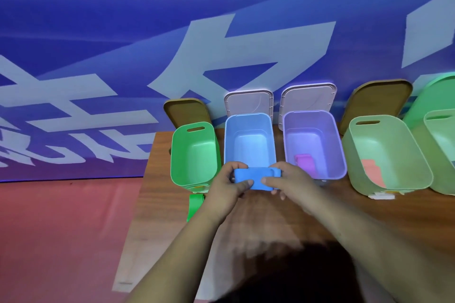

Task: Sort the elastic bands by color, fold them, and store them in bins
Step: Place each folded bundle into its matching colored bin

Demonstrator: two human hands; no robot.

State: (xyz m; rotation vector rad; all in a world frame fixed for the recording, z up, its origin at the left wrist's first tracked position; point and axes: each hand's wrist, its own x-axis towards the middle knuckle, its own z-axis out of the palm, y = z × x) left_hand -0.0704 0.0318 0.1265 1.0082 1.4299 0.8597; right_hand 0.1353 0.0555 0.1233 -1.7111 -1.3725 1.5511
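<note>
Now we are folding a blue elastic band, holding it just above the near rim of the blue bin. Our left hand pinches its left end, thumb on top; our right hand pinches the right end likewise, so the band spans both grips. Next, we judge, it must drop into that blue bin. A green band hangs off the table's left edge.
</note>
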